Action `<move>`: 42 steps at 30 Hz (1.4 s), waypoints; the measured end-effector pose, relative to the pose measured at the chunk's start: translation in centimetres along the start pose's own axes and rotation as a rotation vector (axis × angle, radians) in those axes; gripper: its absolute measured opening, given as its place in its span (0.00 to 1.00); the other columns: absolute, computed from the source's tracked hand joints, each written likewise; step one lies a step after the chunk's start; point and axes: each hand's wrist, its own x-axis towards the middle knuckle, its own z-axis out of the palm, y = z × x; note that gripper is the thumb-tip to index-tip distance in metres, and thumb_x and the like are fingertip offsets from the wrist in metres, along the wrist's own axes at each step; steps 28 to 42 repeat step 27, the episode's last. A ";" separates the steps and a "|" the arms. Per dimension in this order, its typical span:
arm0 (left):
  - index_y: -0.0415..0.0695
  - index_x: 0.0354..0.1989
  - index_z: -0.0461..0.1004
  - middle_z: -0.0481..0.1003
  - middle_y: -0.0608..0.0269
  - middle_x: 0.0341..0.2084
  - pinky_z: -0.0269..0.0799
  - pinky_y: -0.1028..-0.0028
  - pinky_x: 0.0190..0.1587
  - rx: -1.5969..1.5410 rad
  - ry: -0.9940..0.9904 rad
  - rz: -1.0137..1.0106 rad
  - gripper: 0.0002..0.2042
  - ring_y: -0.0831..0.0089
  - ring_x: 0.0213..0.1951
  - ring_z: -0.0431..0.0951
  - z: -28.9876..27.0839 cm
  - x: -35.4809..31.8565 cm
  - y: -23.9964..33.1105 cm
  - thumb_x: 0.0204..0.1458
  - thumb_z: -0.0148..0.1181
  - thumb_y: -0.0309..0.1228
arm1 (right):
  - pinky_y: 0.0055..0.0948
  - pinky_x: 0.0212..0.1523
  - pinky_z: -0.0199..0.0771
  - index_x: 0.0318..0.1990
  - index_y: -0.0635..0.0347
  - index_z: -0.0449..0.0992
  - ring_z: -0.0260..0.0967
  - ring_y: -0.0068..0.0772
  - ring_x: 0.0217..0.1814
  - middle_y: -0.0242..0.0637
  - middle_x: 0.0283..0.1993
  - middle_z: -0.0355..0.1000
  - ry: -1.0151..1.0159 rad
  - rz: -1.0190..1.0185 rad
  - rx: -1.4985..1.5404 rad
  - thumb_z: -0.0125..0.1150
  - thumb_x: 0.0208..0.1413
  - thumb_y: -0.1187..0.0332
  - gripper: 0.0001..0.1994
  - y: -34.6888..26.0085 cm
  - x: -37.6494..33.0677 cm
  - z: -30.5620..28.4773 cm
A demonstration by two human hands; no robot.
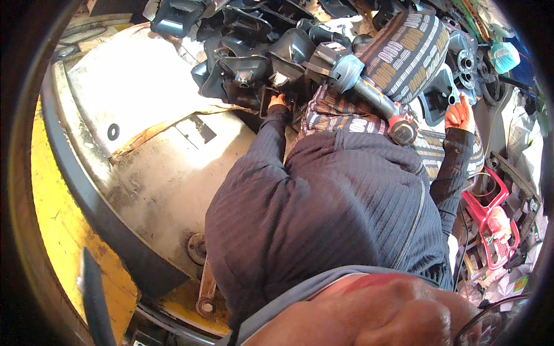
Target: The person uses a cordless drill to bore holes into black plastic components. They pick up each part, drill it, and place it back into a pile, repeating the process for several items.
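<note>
At the edge of the heap, my left hand (277,102) has its fingers curled on the rim of a black moulded part (266,99); the fingertips are partly hidden. Off to the right, my right hand (460,117) closes its fingers at the edge of a grey-blue moulded part (435,99) with round holes. Across my lap, between the two hands, lies a cordless power tool (369,95) with a black battery, a grey-blue body and a red head. Neither hand touches it. Striped patterned cloth (404,55) covers my legs under the tool.
Several black moulded parts (245,69) are piled ahead. To the left are a pale sheet (133,81), a black ring (113,132) and a yellow-edged platform (63,190). A pink plastic frame (487,216) lies among scraps at right, with a turquoise item (504,57) farther off.
</note>
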 end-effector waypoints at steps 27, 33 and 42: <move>0.51 0.56 0.62 0.66 0.52 0.52 0.67 0.66 0.50 0.075 -0.134 -0.035 0.33 0.61 0.49 0.71 3.3 3.8 -1.2 0.38 0.65 0.43 | 0.17 0.18 0.52 0.45 0.60 0.67 0.50 0.15 0.19 0.22 0.18 0.53 -0.242 0.185 0.185 0.53 0.55 0.69 0.12 2.4 -0.7 4.4; 0.51 0.56 0.62 0.66 0.52 0.52 0.67 0.66 0.50 0.075 -0.134 -0.035 0.33 0.61 0.49 0.71 3.3 3.8 -1.2 0.38 0.65 0.43 | 0.17 0.18 0.52 0.45 0.60 0.67 0.50 0.15 0.19 0.22 0.18 0.53 -0.242 0.185 0.185 0.53 0.55 0.69 0.12 2.4 -0.7 4.4; 0.51 0.56 0.62 0.66 0.52 0.52 0.67 0.66 0.50 0.075 -0.134 -0.035 0.33 0.61 0.49 0.71 3.3 3.8 -1.2 0.38 0.65 0.43 | 0.17 0.18 0.52 0.45 0.60 0.67 0.50 0.15 0.19 0.22 0.18 0.53 -0.242 0.185 0.185 0.53 0.55 0.69 0.12 2.4 -0.7 4.4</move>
